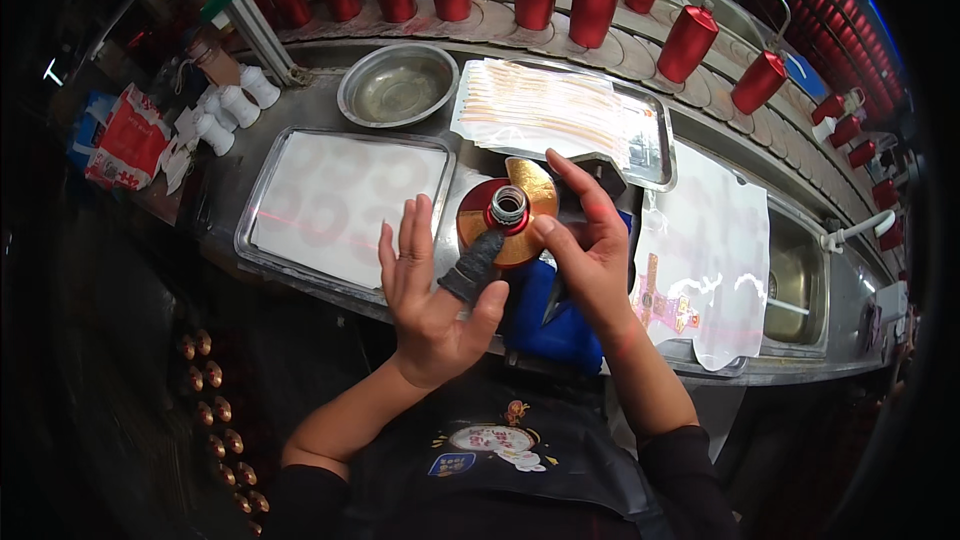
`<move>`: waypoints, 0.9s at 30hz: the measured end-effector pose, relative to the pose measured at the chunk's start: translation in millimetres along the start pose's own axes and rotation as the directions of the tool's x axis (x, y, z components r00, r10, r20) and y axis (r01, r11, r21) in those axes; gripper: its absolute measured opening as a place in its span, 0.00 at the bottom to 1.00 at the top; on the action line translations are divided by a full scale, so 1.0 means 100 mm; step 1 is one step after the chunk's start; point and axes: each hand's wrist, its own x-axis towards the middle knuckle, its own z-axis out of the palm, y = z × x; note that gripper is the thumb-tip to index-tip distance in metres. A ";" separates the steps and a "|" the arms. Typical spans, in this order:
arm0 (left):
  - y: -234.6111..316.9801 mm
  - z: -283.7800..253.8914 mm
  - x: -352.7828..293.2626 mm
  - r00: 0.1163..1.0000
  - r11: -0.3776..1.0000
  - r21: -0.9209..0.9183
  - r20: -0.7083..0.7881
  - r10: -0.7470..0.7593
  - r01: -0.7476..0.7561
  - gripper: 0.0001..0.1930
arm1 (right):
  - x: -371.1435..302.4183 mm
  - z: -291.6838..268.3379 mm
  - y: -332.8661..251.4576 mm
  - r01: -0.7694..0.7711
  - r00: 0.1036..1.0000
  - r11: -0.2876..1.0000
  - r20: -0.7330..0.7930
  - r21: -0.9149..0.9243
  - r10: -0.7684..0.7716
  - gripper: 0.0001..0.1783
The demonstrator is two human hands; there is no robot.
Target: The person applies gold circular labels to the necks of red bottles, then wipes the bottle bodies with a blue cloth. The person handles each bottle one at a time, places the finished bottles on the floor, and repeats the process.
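A red bottle [492, 194] with an uncapped, threaded silver neck faces up at me, in front of a blue support [545, 305]. A gold curved label [533, 183] lies around its shoulder; the upper end seems to stand off the red surface. My left hand [425, 305] is open, fingers spread, its index finger in a black finger cot [474, 266] pressing the shoulder just below the neck. With my right hand [595, 245] I pinch the label's right edge at the thumb, the index finger stretched upward. My other right fingers are partly hidden.
Left of the bottle is a paper-lined tray [345, 190], with a metal bowl [398, 86] behind it. A second tray [655, 140] carries strips on white sheets. More red bottles [596, 2] line the curved conveyor [490, 15]. At right are label sheets [705, 260] and a sink [797, 285].
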 end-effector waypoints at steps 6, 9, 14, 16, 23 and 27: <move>-0.05 0.04 -0.07 0.999 0.999 -0.049 0.044 0.010 -0.008 0.23 | 0.00 -0.02 0.09 0.030 0.999 1.000 -0.016 0.000 -0.030 0.34; -0.04 0.20 -0.02 0.993 0.973 -0.226 -0.101 -0.061 0.037 0.41 | 0.05 -0.03 0.07 0.011 1.000 0.999 0.001 0.046 -0.011 0.34; -0.12 0.40 0.15 0.966 0.899 -0.357 0.051 -0.253 0.255 0.43 | 0.07 -0.10 0.05 -0.018 0.998 1.000 0.057 0.019 0.017 0.33; -0.19 0.34 0.22 0.968 0.885 -0.393 0.103 -0.228 0.250 0.42 | 0.08 -0.12 0.06 -0.030 0.997 0.999 0.077 0.026 0.028 0.35; -0.49 0.07 0.36 0.885 0.649 -0.639 0.450 -0.121 0.414 0.50 | 0.05 -0.10 0.11 0.032 0.999 0.998 0.037 0.055 -0.034 0.35; -0.51 0.06 0.35 0.849 0.635 -0.618 0.514 -0.120 0.464 0.53 | 0.03 -0.08 0.12 -0.035 0.999 0.993 0.033 0.117 0.032 0.36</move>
